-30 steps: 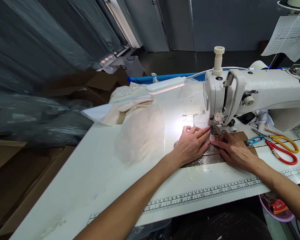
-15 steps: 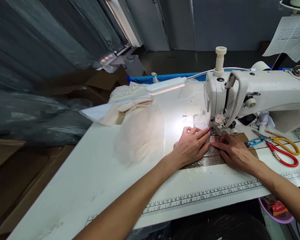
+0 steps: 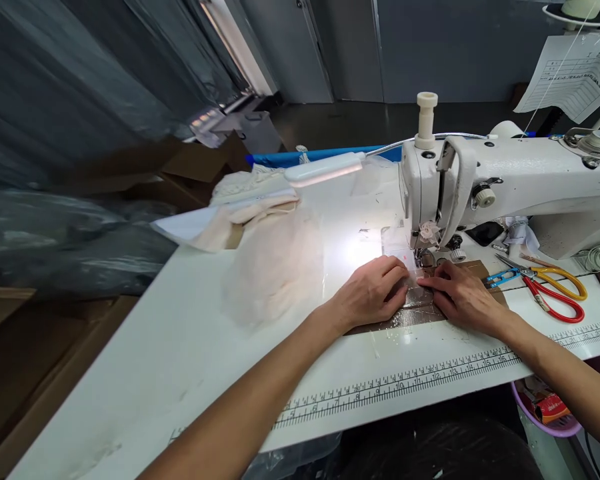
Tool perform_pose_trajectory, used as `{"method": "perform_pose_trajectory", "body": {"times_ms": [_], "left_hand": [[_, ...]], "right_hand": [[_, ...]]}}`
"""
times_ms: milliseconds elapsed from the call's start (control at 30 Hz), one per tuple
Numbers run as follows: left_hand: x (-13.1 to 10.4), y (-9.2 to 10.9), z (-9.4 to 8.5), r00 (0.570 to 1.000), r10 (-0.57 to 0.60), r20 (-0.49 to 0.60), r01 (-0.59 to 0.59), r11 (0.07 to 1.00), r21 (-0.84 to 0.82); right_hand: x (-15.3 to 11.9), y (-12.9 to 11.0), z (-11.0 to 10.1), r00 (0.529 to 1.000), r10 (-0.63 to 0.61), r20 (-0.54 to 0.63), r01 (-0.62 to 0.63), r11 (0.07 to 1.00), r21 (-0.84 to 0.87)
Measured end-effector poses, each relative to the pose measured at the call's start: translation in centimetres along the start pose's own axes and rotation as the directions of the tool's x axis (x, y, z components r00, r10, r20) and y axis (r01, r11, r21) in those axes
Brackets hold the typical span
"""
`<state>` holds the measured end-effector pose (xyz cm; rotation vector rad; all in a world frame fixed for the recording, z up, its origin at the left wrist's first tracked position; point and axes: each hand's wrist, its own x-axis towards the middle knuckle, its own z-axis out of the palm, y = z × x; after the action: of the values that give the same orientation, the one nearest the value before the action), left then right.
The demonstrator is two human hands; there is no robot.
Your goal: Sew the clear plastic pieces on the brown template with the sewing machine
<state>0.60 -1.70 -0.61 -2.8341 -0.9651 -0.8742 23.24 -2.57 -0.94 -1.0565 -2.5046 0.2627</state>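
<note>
As I watched from a distance, cardboard box (image 3: pixel 75 367): sat at far left, beside the white table (image 3: pixel 155 373).
Sheer fabric (image 3: pixel 275 273): lay in a soft, pale heap on the tabletop.
Lamp (image 3: pixel 324 169): lit the work area from behind the fabric.
My left hand (image 3: pixel 373 291): rested over the brown mat (image 3: pixel 420 316), fingers curled together; whether they gripped anything, I could not tell.
Pale scrap (image 3: pixel 413 275): lay between both hands, just before the sewing machine's (image 3: pixel 525 170) presser foot (image 3: pixel 424 257), its edges indistinct.
My right hand (image 3: pixel 463 293): lay low, partly curled, index finger extended to the scrap; I could not tell if it pinched.
Blue snips (image 3: pixel 503 277) and red-and-yellow scissors (image 3: pixel 529 273): lay right of that hand.
</note>
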Motion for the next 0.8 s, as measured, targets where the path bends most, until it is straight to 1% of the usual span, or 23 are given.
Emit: {"method": "perform_pose_trajectory", "body": {"times_ms": [100, 167, 333, 500, 667, 800], "left_hand": [[0.03, -0.05, -0.14, 0.998, 0.060, 0.009, -0.060, 0.994, 0.096], [0.11, 0.00, -0.11, 0.994, 0.106, 0.003, -0.105, 0.988, 0.117], [0.19, 0.06, 0.08, 0.989, 0.148, 0.018, -0.149, 0.986, 0.071], [0.24, 0.08, -0.13, 0.987, 0.158, 0.039, -0.159, 0.987, 0.037], [0.35, 0.31, -0.39, 0.979, 0.204, 0.019, -0.205, 0.976, 0.073], [0.37, 0.44, -0.36, 0.970, 0.227, 0.081, -0.235, 0.968, 0.094]], "right_hand": [[0.03, -0.07, -0.05, 1.000, -0.005, 0.009, 0.005, 1.000, -0.015], [0.07, -0.12, -0.09, 1.000, -0.013, 0.014, 0.014, 0.999, -0.031], [0.05, -0.09, -0.08, 0.999, -0.041, 0.005, 0.041, 0.998, -0.046], [-0.04, -0.01, -0.03, 0.999, -0.050, 0.000, 0.049, 0.997, -0.051], [-0.01, -0.16, 0.01, 0.999, -0.053, 0.006, 0.053, 0.995, -0.089], [0.10, -0.41, -0.06, 0.998, -0.059, 0.021, 0.062, 0.990, -0.130]]}}
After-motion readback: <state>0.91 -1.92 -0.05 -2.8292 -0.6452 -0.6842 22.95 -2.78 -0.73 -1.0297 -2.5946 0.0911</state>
